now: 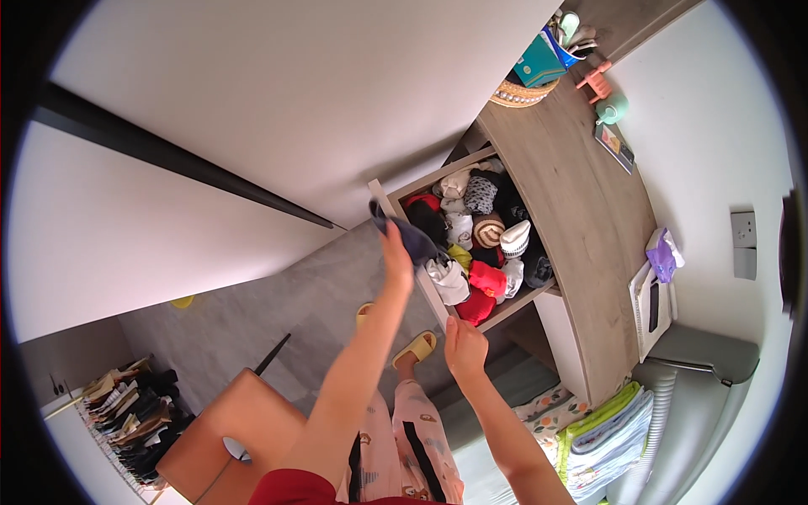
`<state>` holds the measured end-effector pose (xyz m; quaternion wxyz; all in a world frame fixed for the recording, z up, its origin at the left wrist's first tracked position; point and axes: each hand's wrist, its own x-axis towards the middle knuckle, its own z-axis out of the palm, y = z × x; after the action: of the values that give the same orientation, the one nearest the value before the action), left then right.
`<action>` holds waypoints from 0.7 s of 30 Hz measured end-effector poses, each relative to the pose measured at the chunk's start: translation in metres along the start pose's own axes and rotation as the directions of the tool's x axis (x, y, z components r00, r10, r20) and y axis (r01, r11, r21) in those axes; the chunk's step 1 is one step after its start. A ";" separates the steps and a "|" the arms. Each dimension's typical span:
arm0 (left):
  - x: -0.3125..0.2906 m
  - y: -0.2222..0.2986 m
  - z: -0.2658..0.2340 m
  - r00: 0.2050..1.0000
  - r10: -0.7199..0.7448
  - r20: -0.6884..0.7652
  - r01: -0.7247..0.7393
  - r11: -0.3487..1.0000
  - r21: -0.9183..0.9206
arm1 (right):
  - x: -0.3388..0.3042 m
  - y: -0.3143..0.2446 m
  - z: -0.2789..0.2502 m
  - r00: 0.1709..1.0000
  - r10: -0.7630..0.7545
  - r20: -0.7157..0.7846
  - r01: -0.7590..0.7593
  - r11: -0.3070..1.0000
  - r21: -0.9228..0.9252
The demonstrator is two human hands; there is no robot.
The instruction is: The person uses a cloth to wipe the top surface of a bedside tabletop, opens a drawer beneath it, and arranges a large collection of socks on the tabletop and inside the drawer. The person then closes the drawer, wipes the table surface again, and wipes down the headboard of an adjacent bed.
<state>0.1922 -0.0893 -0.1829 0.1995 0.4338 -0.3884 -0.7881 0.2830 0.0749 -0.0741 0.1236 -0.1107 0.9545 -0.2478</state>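
A pulled-out drawer (432, 300) is packed with rolled and folded small clothes, among them a red bundle (486, 278), a brown striped roll (488, 230) and a white rolled piece (515, 239). At the drawer's front panel my left hand (396, 259) is closed on a dark navy cloth (416, 242), soft and partly spread; its exact kind I cannot make out. A white bundle (448, 281) lies just beside that cloth. My right hand (465, 347) is closed at the near right corner of the drawer front, thumb along its edge.
Above the drawer runs a wooden desktop (555, 185) with a woven basket (523, 93), a mint-green pot (612, 108) and a purple packet (663, 255). White cabinet doors (278, 93) stand left. An orange-brown chair (227, 438) and folded bedding (606, 438) are near me.
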 end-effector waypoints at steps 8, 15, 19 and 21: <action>0.034 -0.013 -0.025 0.949 -0.237 0.206 0.305 0.854 -0.421 | 0.001 -0.004 0.001 0.995 -0.093 -0.021 0.093 0.995 0.027; -0.129 -0.123 -0.051 0.985 -0.130 0.112 0.151 0.969 -0.198 | 0.002 0.013 -0.004 0.998 -0.059 0.010 0.058 0.996 0.065; -0.168 -0.134 -0.048 0.821 -0.333 0.464 0.569 0.549 -0.613 | 0.003 0.017 -0.006 0.999 0.016 0.029 -0.022 0.971 0.237; -0.188 -0.109 -0.033 0.807 -0.530 0.259 0.558 0.542 -0.629 | 0.003 0.024 -0.007 0.995 0.061 0.080 -0.082 0.953 0.290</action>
<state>0.3252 0.0861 -0.1796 0.0819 0.4137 0.0774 -0.9034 0.2747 0.0980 -0.0812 0.1809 -0.0652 0.9056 -0.3779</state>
